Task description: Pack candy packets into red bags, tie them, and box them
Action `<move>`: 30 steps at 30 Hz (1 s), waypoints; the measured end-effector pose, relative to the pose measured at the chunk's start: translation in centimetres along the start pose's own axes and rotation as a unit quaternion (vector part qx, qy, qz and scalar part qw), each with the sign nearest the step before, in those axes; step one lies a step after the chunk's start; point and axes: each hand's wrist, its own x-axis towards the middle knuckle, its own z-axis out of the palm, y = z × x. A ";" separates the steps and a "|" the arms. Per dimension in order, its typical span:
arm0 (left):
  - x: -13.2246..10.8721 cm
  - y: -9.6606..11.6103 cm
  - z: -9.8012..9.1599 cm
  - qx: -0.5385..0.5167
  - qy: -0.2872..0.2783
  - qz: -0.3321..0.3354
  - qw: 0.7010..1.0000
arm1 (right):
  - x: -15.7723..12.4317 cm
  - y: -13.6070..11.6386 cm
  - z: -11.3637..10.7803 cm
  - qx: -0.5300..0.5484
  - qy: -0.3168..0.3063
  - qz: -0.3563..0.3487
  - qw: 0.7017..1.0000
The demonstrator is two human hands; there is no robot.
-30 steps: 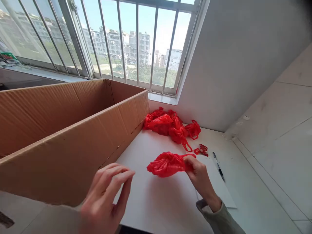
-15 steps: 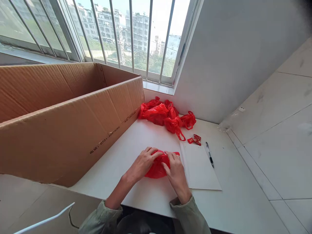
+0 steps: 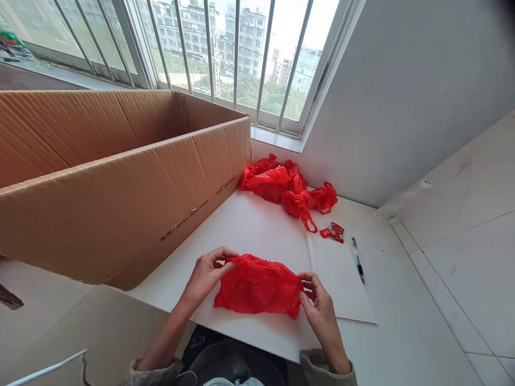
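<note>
A red plastic bag (image 3: pixel 259 287) is spread wide just above the white table, near its front edge. My left hand (image 3: pixel 209 272) pinches the bag's upper left corner between thumb and fingers. At the bag's right edge, my right hand (image 3: pixel 317 300) grips it between thumb and fingertips. Through the thin plastic a darker patch shows in the middle, but I cannot tell what it is. Right of the bag lies a white sheet or pad of paper (image 3: pixel 341 279), partly behind my right hand.
A large open cardboard box (image 3: pixel 120 209) fills the left side. Several crumpled red bags (image 3: pixel 269 182) are heaped against the wall under the barred window (image 3: pixel 249 64). Small red wrappers (image 3: pixel 333 232) and a pen (image 3: pixel 358 260) lie by the paper on the white table (image 3: pixel 410 321).
My hands have moved apart, and the bunched red bag between them is now stretched out wide. The view has shifted slightly, so the surroundings sit further right.
</note>
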 end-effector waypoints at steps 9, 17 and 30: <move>0.4 3.8 1.1 0.239 -0.062 0.226 0.942 | 2.3 -5.1 2.5 -0.140 -0.069 -0.136 0.978; 0.2 3.4 -0.2 -0.306 -0.088 -0.025 0.948 | 1.3 -4.5 1.6 0.172 0.109 0.026 0.979; 2.2 5.3 -0.8 -0.166 -0.096 0.032 0.981 | 0.4 -5.6 -0.5 0.131 0.200 0.002 0.971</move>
